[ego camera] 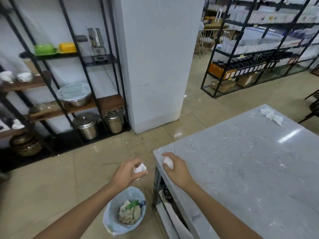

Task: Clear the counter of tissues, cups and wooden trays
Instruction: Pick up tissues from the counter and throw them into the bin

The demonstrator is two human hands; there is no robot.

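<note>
My left hand (128,173) grips a crumpled white tissue (140,167) out over the floor, just beyond the lined waste bin (110,219) that holds crumpled paper and a green scrap. At the near left corner of the grey stone counter (241,169), my right hand (174,169) holds a second wadded tissue (168,162). Another crumpled tissue (272,116) lies at the counter's far right edge. No cups or wooden trays show in view.
A white pillar (155,66) stands ahead across the tiled floor. Black metal shelving (69,100) on the left carries steel pots, bowls and coloured boxes. More shelves (259,57) with bottles and cartons fill the far right. Dark chair legs (312,109) sit beyond the counter.
</note>
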